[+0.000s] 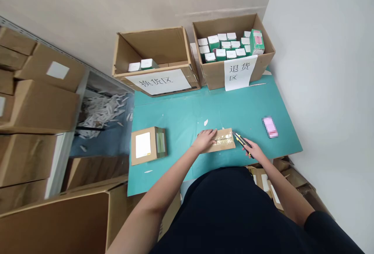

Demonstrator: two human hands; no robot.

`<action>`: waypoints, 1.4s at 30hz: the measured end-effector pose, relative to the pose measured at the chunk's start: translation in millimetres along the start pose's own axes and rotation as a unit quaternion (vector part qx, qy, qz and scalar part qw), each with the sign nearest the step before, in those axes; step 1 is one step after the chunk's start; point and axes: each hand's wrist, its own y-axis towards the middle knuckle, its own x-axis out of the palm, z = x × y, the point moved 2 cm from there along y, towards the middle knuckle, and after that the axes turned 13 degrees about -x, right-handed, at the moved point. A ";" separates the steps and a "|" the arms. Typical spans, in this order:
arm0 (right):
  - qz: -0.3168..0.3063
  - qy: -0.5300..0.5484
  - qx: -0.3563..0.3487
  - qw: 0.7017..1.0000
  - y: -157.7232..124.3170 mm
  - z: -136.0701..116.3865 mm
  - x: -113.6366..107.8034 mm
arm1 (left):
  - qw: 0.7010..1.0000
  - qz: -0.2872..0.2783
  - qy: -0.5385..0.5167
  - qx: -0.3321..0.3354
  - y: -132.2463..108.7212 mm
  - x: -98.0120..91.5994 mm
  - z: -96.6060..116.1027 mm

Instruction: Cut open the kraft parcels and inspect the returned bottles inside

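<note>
A small cardboard box (223,141) lies on the green table, with shiny clear tape along its top. My left hand (204,140) grips its left part, fingers over the far side and thumb on the taped face. In my right hand (253,150) is a black and yellow utility knife (242,141). The knife's tip is at the box's right end; whether it touches the tape is too small to tell.
Left on the green table (187,113) stands a labelled carton (143,147). Behind are an open box (157,82) with a few small cartons and another (210,76) holding several green-white ones. A blurred pink item (270,127) lies right. Stacked cartons (43,104) fill the left side.
</note>
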 end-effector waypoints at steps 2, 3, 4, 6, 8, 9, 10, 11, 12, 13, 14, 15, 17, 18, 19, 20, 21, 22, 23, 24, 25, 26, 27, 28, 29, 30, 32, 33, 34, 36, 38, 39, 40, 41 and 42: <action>-0.013 -0.008 0.000 1.000 2.1 -2.6 -3.6 | 1.000 0.011 0.014 0.010 -2.7 1.0 0.9; -0.020 -0.012 0.000 1.000 2.4 -3.9 -5.8 | 0.999 0.018 0.023 0.014 -4.4 2.0 1.5; -0.026 -0.016 0.000 1.000 2.5 -5.0 -7.9 | 0.999 0.027 0.032 0.016 -6.2 3.3 2.2; -0.035 -0.021 0.000 0.999 2.2 -6.9 -11.1 | 0.998 0.048 0.046 0.013 -9.7 6.7 3.8; -0.040 -0.028 0.002 0.999 2.0 -8.0 -12.5 | 0.996 0.068 0.054 0.007 -12.4 10.4 5.8; -0.041 -0.031 0.003 0.999 2.1 -8.3 -12.6 | 0.995 0.076 0.057 0.004 -13.2 12.1 6.8; -0.042 -0.034 0.003 0.999 2.1 -8.4 -12.3 | 0.995 0.082 0.058 0.000 -13.7 13.5 7.8; -0.041 -0.036 0.002 0.999 2.1 -8.4 -11.6 | 0.995 0.086 0.060 -0.005 -13.9 14.6 8.8; -0.041 -0.036 0.000 0.998 1.6 -8.2 -10.8 | 0.994 0.087 0.061 -0.008 -13.9 15.4 9.6; -0.043 -0.034 0.000 0.998 0.7 -7.8 -9.8 | 0.994 0.087 0.061 -0.012 -13.7 15.8 10.3; -0.045 -0.031 0.000 0.999 -0.8 -7.3 -8.6 | 0.994 0.085 0.062 -0.015 -13.5 16.0 10.8; -0.046 -0.026 0.000 0.999 -3.0 -6.6 -7.5 | 0.995 0.081 0.062 -0.018 -13.4 16.1 11.3; -0.048 -0.015 0.000 0.999 -8.8 -4.9 -5.7 | 0.995 0.075 0.056 -0.022 -13.3 15.8 11.9; -0.048 -0.010 0.000 0.999 -12.1 -3.9 -5.2 | 0.996 0.072 0.050 -0.024 -13.3 15.7 12.0; -0.048 -0.006 0.002 0.999 -15.3 -2.9 -5.0 | 0.996 0.070 0.043 -0.027 -13.3 15.6 12.0; -0.048 -0.004 0.004 0.999 -18.2 -2.0 -5.1 | 0.997 0.067 0.036 -0.028 -13.4 15.6 12.0; -0.050 -0.005 0.008 0.999 -20.6 -1.2 -5.5 | 0.997 0.066 0.031 -0.029 -13.4 15.8 11.8; -0.054 -0.006 0.010 0.998 -22.4 -0.8 -6.1 | 0.997 0.064 0.028 -0.030 -13.4 15.9 11.6; -0.058 -0.008 0.012 0.998 -23.5 -0.8 -7.0 | 0.997 0.063 0.027 -0.029 -13.5 16.2 11.4; -0.062 -0.011 0.013 0.998 -24.1 -1.2 -8.1 | 0.997 0.062 0.028 -0.027 -13.6 16.3 11.1; -0.067 -0.015 0.013 0.998 -24.4 -2.0 -9.3 | 0.997 0.062 0.029 -0.025 -13.8 16.4 10.7; -0.071 -0.018 0.013 0.997 -24.6 -3.3 -10.4 | 0.997 0.062 0.032 -0.023 -14.0 16.5 10.4; -0.075 -0.022 0.013 0.997 -24.8 -4.9 -11.4 | 0.997 0.062 0.035 -0.021 -14.3 16.6 10.0; -0.079 -0.025 0.012 0.996 -25.3 -6.6 -12.2 | 0.997 0.061 0.038 -0.018 -14.6 16.6 9.8; -0.085 -0.028 0.012 0.996 -26.3 -8.4 -12.7 | 0.997 0.061 0.041 -0.015 -14.9 16.5 9.5; -0.090 -0.031 0.011 0.995 -27.8 -9.9 -13.1 | 0.997 0.061 0.044 -0.013 -15.1 16.5 9.4; -0.097 -0.036 0.011 0.995 -32.2 -11.7 -13.7 | 0.997 0.060 0.048 -0.010 -15.4 16.3 9.4; -0.098 -0.038 0.015 0.994 -35.1 -11.6 -14.2 | 0.997 0.060 0.050 -0.010 -15.5 16.3 9.4; -0.100 -0.039 0.019 0.994 -38.2 -10.8 -14.9 | 0.997 0.061 0.053 -0.010 -15.5 16.2 9.4; -0.100 -0.040 0.029 0.994 -44.2 -7.7 -16.9 | 0.996 0.063 0.056 -0.010 -15.5 16.3 9.0; -0.085 -0.035 0.033 0.995 -47.4 -4.2 -19.3 | 0.996 0.067 0.054 -0.008 -15.8 16.5 8.2; -0.071 -0.032 0.032 0.996 -47.2 -2.9 -20.2 | 0.996 0.069 0.050 -0.006 -16.1 16.7 7.6; -0.057 -0.029 0.027 0.998 -45.5 -2.1 -20.7 | 0.996 0.070 0.046 -0.003 -16.4 16.8 7.0; -0.042 -0.027 0.021 0.999 -42.2 -1.7 -20.5 | 0.997 0.072 0.043 -0.001 -16.7 17.0 6.4; -0.030 -0.025 0.015 0.999 -37.6 -1.8 -19.8 | 0.997 0.072 0.041 0.000 -17.0 17.0 5.8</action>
